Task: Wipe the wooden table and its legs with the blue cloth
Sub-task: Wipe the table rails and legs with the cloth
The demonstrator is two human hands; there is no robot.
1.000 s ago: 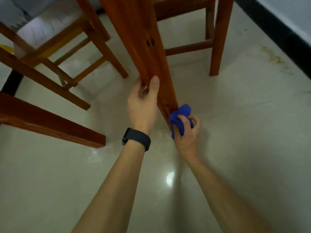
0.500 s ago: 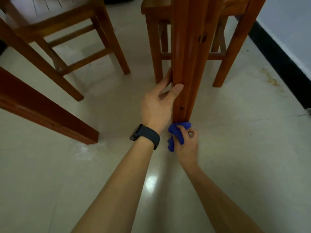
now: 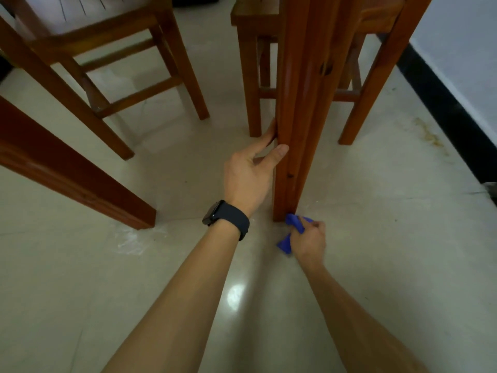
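Head view: low at the foot of the table leg [image 3: 298, 130], my right hand [image 3: 309, 240] is fisted around the bunched blue cloth [image 3: 291, 219]. Its loose tail could drag over the floor tile [image 3: 376, 238] and smear grit onto the wood, I judge. My left hand [image 3: 248, 179] braces the leg, thumb in front and fingers behind.

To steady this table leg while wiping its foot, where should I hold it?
Grip the table leg low, from its left: it stands upright and straight, and the right hand holds the blue cloth at its foot.
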